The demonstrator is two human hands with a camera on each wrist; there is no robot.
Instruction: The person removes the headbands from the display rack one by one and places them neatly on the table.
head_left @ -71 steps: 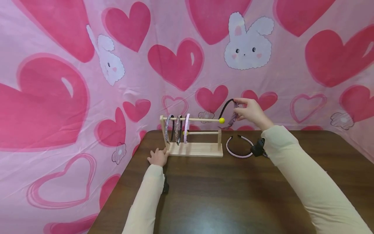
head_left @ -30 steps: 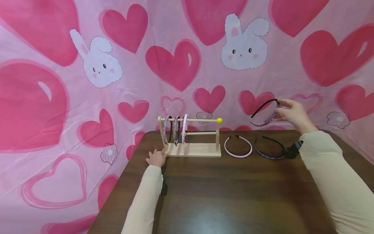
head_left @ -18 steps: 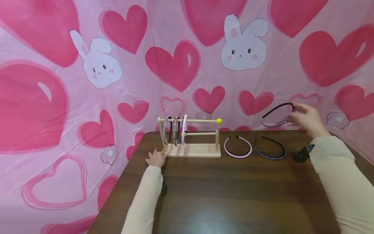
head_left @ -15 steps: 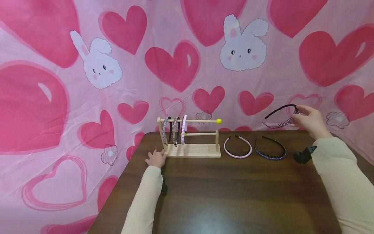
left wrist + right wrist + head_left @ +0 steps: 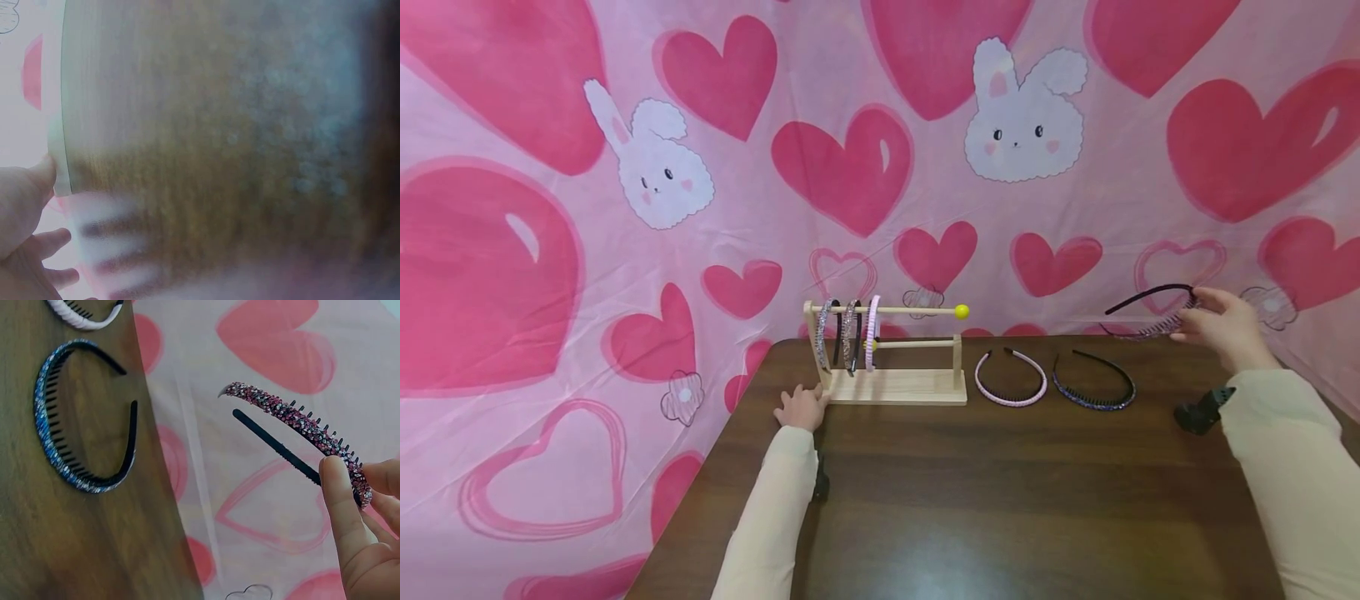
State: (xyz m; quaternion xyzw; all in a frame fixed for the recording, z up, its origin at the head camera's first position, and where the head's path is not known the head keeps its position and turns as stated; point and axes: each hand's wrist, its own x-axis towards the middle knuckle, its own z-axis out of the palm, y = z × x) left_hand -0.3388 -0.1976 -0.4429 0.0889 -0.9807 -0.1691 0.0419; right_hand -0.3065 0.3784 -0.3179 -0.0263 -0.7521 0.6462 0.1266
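Observation:
My right hand pinches a glittery pink-and-black toothed headband by its curved middle, thumb on one side and fingers on the other. The headband's ends point left, above the back right of the table. My left hand lies spread beside the left end of a wooden headband stand, its thumb at the base. On the stand's upper rod hang a silver glitter headband, a brownish glitter headband and a light pink headband.
A light pink headband and a blue glitter headband lie on the brown table, right of the stand. Yellow balls cap the stand's rods, such as the upper ball. A pink heart-patterned cloth hangs behind the table.
My right hand has carried the glittery headband from beside the upper rod's end to the right, then lowered it a little. The left hand has stayed by the stand.

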